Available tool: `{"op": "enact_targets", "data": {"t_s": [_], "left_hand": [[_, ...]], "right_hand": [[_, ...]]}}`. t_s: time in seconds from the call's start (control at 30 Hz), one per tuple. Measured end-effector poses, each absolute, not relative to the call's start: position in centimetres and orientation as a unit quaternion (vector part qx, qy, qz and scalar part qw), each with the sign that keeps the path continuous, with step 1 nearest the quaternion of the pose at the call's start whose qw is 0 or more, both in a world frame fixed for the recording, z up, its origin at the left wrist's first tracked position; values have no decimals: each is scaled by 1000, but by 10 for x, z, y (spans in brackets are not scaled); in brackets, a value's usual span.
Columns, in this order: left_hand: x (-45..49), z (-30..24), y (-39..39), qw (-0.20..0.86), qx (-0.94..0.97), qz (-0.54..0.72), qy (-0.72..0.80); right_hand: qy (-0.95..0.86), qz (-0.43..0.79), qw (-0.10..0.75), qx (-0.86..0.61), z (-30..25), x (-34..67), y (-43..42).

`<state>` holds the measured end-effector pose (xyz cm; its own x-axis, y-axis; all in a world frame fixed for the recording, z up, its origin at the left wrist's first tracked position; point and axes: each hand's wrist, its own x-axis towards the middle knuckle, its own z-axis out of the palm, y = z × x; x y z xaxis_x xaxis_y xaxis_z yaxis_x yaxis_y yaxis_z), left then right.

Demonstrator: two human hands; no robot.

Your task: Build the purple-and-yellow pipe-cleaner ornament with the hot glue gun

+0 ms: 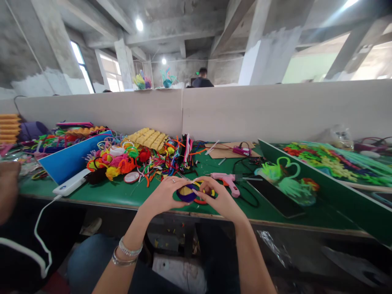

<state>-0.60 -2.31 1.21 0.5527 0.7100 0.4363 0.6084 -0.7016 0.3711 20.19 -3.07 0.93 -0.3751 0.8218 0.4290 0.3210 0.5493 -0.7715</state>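
Note:
My left hand (162, 195) is closed around the side of a purple cup-like ring (187, 197) with a yellowish inside, held just above the front edge of the green table. My right hand (219, 201) pinches the same purple piece from the other side, its thumb and fingertips at the rim. Behind the right fingers, yellow and red-orange loops show in part; whether they join the purple piece I cannot tell. A pink hot glue gun (228, 182) lies on the table just beyond my right hand.
Colourful pipe cleaners and pompoms (122, 161) pile up at left, with a yellow egg carton (149, 139). A blue board (76, 155) and white power strip (72, 182) stand left. A black phone (275, 198) and green pipe-cleaner swans (292, 183) lie right. Another person's hand (8, 190) shows far left.

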Motion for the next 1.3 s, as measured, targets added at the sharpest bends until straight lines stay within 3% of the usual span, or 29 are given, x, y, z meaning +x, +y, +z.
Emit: {"op": "enact_targets", "data": {"t_s": [0.4, 0.93, 1.03, 1.3], "left_hand": [[-10, 20, -27, 215, 853, 346, 325], [-8, 9, -25, 452, 745, 440, 215], [-6, 12, -26, 429, 759, 435, 224], [2, 13, -29, 226, 851, 332, 339]], "right_hand": [[-768, 328, 395, -383, 17, 205, -35], [-761, 346, 427, -346, 21, 198, -40], [-765, 323, 426, -360, 20, 199, -40], [-798, 208, 380, -419, 14, 203, -31]]}}
